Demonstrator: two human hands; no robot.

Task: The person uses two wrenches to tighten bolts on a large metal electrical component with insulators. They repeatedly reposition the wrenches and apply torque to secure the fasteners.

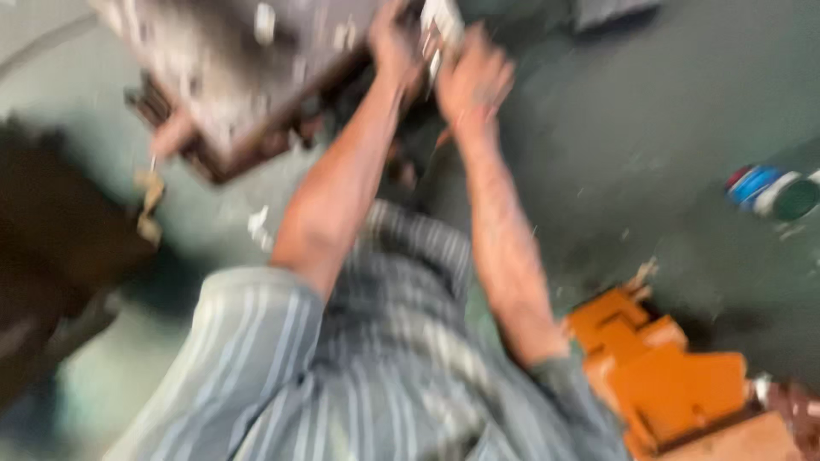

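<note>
The whole view is motion-blurred. Both my bare arms reach forward from my striped shirt (376,367). My left hand (393,47) rests at the edge of a grey and brown metal block (248,77) lying on the floor; its grip is too blurred to read. My right hand (474,77) is curled next to it, fingers closed around a small pale object (442,26) that sits between the two hands. What the pale object is cannot be made out.
An orange metal fixture (666,384) lies by my right elbow. A blue, white and green can (773,192) lies on its side at the right. A dark bulky mass (51,248) fills the left. Tan scraps (149,201) lie on the grey-green floor (649,128).
</note>
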